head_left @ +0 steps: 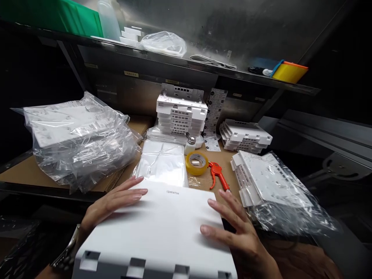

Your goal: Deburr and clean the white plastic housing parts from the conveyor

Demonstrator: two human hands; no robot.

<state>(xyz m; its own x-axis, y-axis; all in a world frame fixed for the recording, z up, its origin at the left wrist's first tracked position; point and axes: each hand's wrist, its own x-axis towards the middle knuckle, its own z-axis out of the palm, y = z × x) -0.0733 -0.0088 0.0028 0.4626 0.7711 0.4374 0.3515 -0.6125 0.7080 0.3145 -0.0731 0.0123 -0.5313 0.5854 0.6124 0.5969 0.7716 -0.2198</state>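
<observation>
A white plastic housing cover (171,224) marked HUAWEI lies broad side up close in front of me. Square notches run along its near edge. My left hand (116,201) is at its left side, fingers stretched out over the top face; the thumb is hidden. On the right side my right hand (235,224) has its fingers spread over the edge and top face. Neither hand is closed around the cover. Just beyond it lie a stack of clear plastic bags (162,162), a roll of yellow tape (197,163) and a red air blow gun (218,176).
Bagged white covers (72,124) lie at left on cardboard (17,170). Stacked covers (181,116) stand at the back, others (247,135) behind right, and a partly bagged stack (270,178) at right. A small dispenser bottle (190,145) and label strip (214,116) sit below a shelf (174,58).
</observation>
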